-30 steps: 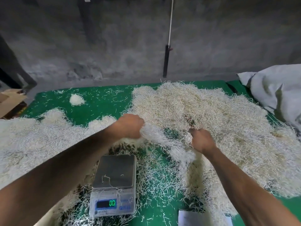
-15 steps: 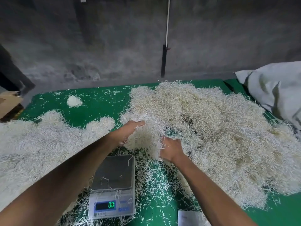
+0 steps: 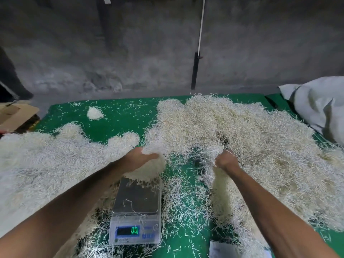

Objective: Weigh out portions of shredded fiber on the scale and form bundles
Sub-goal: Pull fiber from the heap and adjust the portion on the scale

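Note:
A small digital scale (image 3: pixel 136 199) with a steel pan sits on the green table cover (image 3: pixel 121 120); its display reads 00. A big heap of pale shredded fiber (image 3: pixel 232 131) fills the right half. My left hand (image 3: pixel 138 158) grips a clump of fiber (image 3: pixel 149 169) that hangs just above the far edge of the scale pan. My right hand (image 3: pixel 225 161) is closed on a second handful of fiber (image 3: pixel 216 175) to the right of the scale, lifted off the heap's near edge. A few loose strands lie on the pan.
Another spread of whiter fiber (image 3: pixel 37 159) covers the left side, with a small separate tuft (image 3: pixel 95 113) behind it. A grey sack (image 3: pixel 316 108) lies at the far right, cardboard (image 3: pixel 13 114) at the far left. A white paper (image 3: pixel 221 250) lies near the bottom edge.
Both hands have pulled apart, splitting the fiber they held together. The left clump now hangs over the scale's far edge; the right hand moved right with its own handful.

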{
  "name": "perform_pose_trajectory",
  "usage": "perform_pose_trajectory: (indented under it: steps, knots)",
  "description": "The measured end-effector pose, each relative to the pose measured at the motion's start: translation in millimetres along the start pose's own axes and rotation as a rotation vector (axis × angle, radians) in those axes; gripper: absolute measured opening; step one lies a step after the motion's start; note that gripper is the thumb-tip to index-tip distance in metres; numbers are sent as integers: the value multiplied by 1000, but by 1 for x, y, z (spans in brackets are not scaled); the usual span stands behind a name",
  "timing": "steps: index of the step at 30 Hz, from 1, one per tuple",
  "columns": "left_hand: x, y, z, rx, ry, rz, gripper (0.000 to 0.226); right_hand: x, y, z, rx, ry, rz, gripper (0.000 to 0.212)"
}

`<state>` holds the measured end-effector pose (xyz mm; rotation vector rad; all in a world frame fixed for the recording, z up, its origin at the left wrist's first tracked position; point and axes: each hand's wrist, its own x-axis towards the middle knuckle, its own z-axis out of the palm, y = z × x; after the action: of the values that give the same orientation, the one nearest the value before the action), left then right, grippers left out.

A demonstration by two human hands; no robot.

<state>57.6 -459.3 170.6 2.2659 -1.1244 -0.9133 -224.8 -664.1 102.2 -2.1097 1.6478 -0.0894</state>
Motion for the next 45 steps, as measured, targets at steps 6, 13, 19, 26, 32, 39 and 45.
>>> perform_pose_trajectory:
  steps: [6, 13, 19, 26, 32, 39, 45]
  knots:
    - [-1, 16, 13, -350, 48, -167, 134, -9, -27, -14, 64, -198, -51, 51]
    - [-26, 9, -3, -866, -87, -95, 62, -32, -42, -46, -309, 86, -112, 19]
    - [-44, -6, -21, -1072, 23, -107, 65, -46, -46, -44, 597, -245, 39, 56]
    - [-68, -8, -27, -933, 13, -114, 86, -111, -99, -22, 214, -70, -490, 68]
    - [-88, -14, -42, -1066, -95, -78, 82, -164, -161, 4, 586, -476, -429, 61]
    - [-114, -37, -37, -826, 96, -83, 90, -192, -195, 5, 1248, -629, -152, 48]
    - [-134, -75, -20, -934, 20, -64, 126, -197, -192, 39, 914, -372, -202, 47]
